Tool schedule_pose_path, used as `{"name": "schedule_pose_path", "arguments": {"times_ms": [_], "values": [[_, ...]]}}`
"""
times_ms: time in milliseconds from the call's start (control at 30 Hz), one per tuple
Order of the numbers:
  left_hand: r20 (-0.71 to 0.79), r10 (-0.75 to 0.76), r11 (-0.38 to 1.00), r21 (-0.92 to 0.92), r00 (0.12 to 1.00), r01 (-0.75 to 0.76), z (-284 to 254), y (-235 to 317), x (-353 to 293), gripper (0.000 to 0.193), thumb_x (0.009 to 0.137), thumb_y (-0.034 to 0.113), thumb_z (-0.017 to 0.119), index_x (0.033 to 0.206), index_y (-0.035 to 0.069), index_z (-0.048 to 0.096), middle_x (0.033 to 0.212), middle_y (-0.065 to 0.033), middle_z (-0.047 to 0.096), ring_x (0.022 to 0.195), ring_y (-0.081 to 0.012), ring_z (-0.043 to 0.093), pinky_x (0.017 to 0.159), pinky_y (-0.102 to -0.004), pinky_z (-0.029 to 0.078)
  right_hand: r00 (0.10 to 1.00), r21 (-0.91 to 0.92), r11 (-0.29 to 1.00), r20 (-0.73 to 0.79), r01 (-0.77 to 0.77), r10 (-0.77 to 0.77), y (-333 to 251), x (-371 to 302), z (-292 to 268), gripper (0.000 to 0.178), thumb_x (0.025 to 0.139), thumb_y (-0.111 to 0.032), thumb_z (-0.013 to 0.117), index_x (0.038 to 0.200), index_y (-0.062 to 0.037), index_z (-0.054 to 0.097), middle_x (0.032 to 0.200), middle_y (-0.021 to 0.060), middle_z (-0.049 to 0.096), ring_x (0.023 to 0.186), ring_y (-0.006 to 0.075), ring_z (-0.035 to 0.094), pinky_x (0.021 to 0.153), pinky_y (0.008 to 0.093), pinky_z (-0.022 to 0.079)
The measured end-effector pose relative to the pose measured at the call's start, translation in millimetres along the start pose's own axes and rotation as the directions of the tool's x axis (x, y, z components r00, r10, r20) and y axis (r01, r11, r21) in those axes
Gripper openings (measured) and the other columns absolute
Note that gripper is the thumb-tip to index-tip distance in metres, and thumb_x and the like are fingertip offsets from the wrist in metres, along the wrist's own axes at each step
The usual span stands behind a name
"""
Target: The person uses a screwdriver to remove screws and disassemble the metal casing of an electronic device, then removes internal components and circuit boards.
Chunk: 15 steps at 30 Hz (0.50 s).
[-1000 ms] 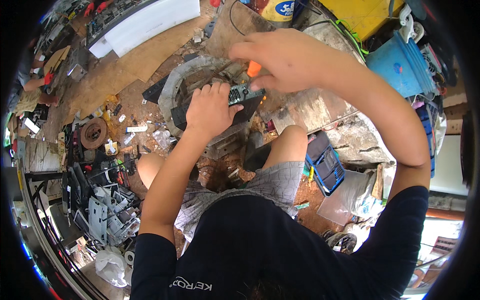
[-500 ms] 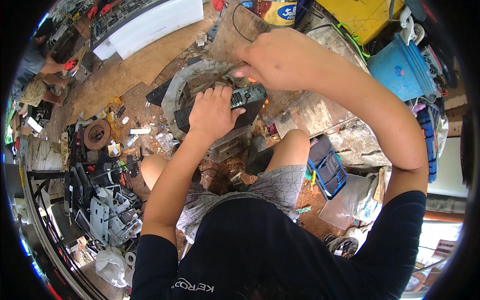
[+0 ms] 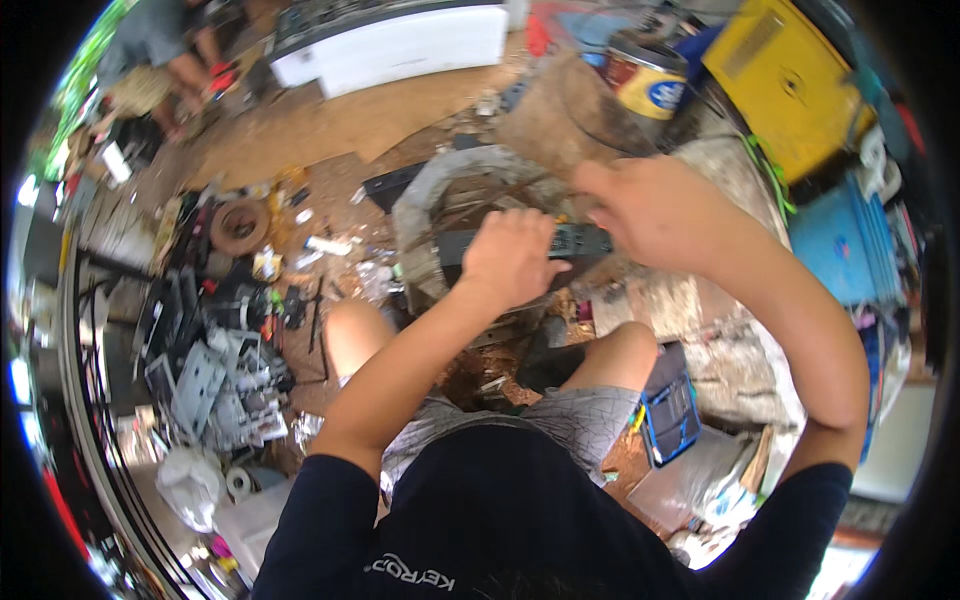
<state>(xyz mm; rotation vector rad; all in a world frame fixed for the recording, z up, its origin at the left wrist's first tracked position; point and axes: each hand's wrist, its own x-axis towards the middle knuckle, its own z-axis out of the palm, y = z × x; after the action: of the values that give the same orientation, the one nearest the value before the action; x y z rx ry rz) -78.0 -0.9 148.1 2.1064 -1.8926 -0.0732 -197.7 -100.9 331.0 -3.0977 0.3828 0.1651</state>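
Black casing (image 3: 588, 252) beneath the left hand (image 3: 512, 258)

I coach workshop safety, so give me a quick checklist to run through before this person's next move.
1. Left hand grips the black box-shaped device: ok, clasped over it.
2. Right hand apart from the left: ok, a gap shows.
3. Anything in the right hand identified: cannot tell, the hand and blur hide it.
4. Device fully supported by the rough grey ring-shaped stand: cannot tell, contact is hidden.
5. Gloves on both hands: not ok, both are bare.
6. Black flat case with blue edging clear of the hands: ok, beside the right knee.
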Motion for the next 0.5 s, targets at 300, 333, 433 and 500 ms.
{"name": "schedule_pose_path", "arguments": {"times_ms": [300,333,433,500], "values": [[-0.057,0.020,0.999,-0.046,0.998,-0.022,2.2,1.5,-7.4,0.050,0.086,0.046,0.069,0.112,0.004,0.061,0.106,-0.0127,0.063,0.104,-0.0290,0.060,0.089,-0.0403,0.043,0.976,-0.038,0.982,0.113,-0.184,0.188,-7.8,-3.5,-11.6,0.023,0.084,-0.011,0.070,0.103,-0.0012,0.062,0.091,0.0227,0.068,0.091,0.0427,0.065,0.079,0.0509,0.050],[-0.060,0.016,0.999,-0.031,0.998,-0.018,3.7,2.0,-8.2,0.051,0.087,0.046,0.069,0.113,0.004,0.060,0.106,-0.0126,0.063,0.104,-0.0289,0.060,0.089,-0.0403,0.043,0.959,-0.092,0.976,0.189,-0.197,0.211,-12.7,-2.0,-13.9,0.021,0.084,-0.009,0.069,0.103,-0.0017,0.062,0.090,0.0215,0.068,0.091,0.0421,0.064,0.080,0.0504,0.050],[-0.080,0.026,0.999,-0.037,0.996,-0.029,5.6,-2.5,-5.7,0.053,0.087,0.047,0.068,0.115,0.003,0.060,0.106,-0.0118,0.063,0.103,-0.0284,0.060,0.089,-0.0403,0.043,0.995,0.058,0.994,0.001,0.095,-0.095,-3.7,-3.3,-6.1,0.020,0.083,-0.009,0.069,0.101,-0.0016,0.062,0.088,0.0212,0.068,0.090,0.0423,0.064,0.081,0.0496,0.050],[-0.071,0.035,0.999,-0.037,0.997,-0.038,5.6,-3.6,-4.9,0.053,0.087,0.047,0.068,0.116,0.003,0.060,0.106,-0.0116,0.062,0.103,-0.0282,0.060,0.089,-0.0402,0.043,0.984,0.098,0.979,-0.021,0.177,-0.176,11.0,-1.0,-7.4,0.020,0.083,-0.008,0.069,0.100,-0.0013,0.062,0.089,0.0212,0.068,0.090,0.0424,0.064,0.082,0.0491,0.050]]}}
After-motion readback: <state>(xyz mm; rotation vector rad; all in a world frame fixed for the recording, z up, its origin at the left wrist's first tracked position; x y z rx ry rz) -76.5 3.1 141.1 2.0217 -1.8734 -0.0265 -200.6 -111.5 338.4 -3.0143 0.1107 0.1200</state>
